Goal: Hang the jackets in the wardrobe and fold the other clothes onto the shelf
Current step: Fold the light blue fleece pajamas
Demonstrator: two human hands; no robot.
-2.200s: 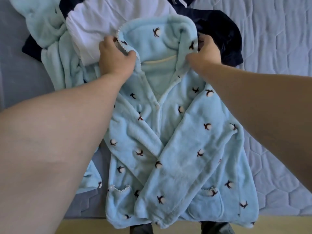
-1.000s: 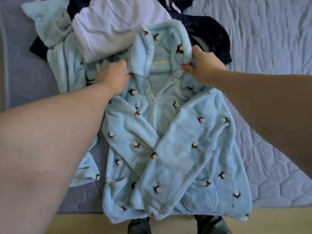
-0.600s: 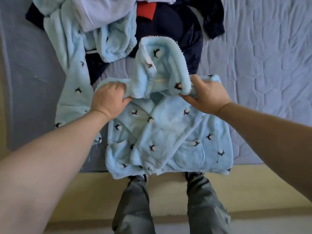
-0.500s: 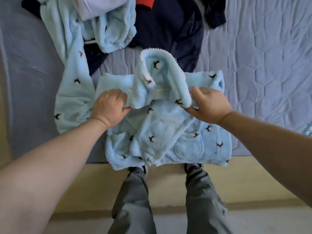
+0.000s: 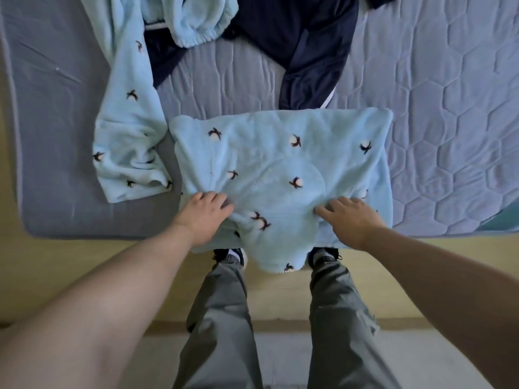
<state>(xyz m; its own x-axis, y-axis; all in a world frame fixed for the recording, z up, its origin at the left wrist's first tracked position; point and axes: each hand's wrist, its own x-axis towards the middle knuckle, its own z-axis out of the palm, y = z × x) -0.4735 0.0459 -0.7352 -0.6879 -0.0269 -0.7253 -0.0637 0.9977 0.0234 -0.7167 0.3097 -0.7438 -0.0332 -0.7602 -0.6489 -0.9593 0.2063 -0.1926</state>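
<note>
Flattening the half-folded fluffy light-blue pyjama top (image 5: 280, 164), gripping with the left hand (image 5: 206, 216), pressing flat-fingered with the right hand (image 5: 352, 221). Leaving the matching fluffy blue piece (image 5: 126, 130) and shiny dark navy jacket (image 5: 303, 46) waiting farther back.

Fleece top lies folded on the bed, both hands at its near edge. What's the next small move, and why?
Probably flip the hanging collar back onto the pajama top: it droops past the mattress edge between the left hand and right hand, spoiling an otherwise flat fold.
</note>
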